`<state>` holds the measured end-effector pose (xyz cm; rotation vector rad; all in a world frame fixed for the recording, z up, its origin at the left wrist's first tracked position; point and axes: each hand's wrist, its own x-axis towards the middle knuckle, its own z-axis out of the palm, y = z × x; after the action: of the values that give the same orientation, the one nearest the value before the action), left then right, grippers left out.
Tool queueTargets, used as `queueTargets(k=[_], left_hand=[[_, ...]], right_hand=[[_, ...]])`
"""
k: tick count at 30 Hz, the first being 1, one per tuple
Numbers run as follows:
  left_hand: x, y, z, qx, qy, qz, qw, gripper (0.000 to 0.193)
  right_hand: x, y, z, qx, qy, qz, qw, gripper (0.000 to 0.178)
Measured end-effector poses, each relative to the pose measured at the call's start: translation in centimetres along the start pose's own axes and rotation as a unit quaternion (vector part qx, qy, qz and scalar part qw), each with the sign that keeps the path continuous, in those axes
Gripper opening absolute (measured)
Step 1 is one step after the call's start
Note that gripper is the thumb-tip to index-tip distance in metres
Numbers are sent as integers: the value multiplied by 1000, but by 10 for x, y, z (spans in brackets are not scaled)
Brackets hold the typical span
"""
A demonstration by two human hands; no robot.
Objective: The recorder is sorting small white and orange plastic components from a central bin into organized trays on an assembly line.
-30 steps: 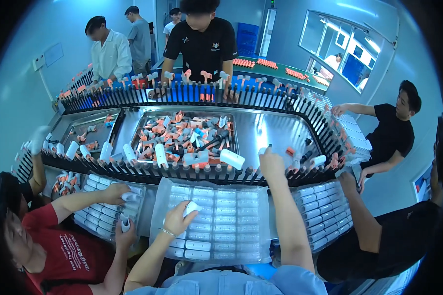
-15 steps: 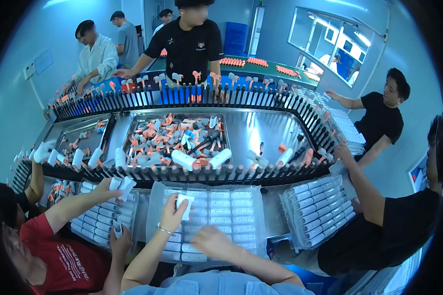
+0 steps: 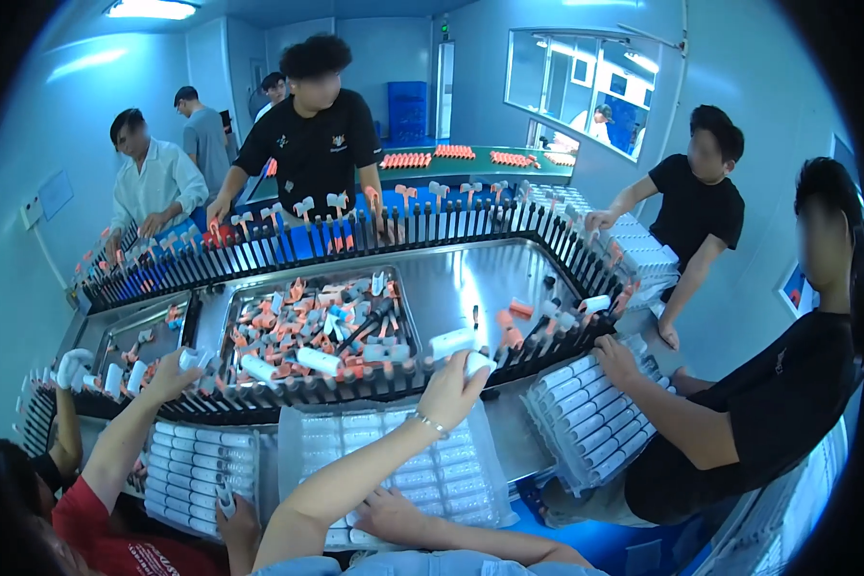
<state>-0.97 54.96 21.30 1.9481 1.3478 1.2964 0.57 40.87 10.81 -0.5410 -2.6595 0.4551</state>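
Note:
My left hand [image 3: 454,386], a bracelet at its wrist, reaches forward to the near row of black posts [image 3: 374,384]. Its fingers are closed on a small white plastic shell [image 3: 480,364]. Just beyond that hand, another white cylindrical shell [image 3: 452,343] sits over a post. My right hand [image 3: 391,513] is low over the clear plastic tray [image 3: 492,485], fingers bent against a white shell [image 3: 356,519] at the tray's near end; my left forearm partly covers that spot. Most visible tray compartments hold no white shells.
Inside the ring of posts, a metal tray [image 3: 415,331] holds a heap of orange and grey parts. Co-workers' hands work close on both sides: one [image 3: 171,376] at left, another [image 3: 616,363] at right. Filled shell trays [image 3: 202,470] [image 3: 586,413] flank mine.
My left hand has moved forward and right with its white shell, from above the tray to the posts. My right hand has come down and back to the tray's near end. The view has shifted.

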Motion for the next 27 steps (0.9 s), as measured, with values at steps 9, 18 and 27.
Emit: queueTargets(k=[9,18,27], left_hand=[[88,-41,49,112,103,-189,970,38],[70,-69,6,325,23,-191,926,21],[28,-92,-42,381,152,-144,901,31]], right_hand=[[-37,42,-102,215,63,217,950,34],[4,147,-161,78,394,374,836,30],[90,198,-163,-22,271,406,873,40]])
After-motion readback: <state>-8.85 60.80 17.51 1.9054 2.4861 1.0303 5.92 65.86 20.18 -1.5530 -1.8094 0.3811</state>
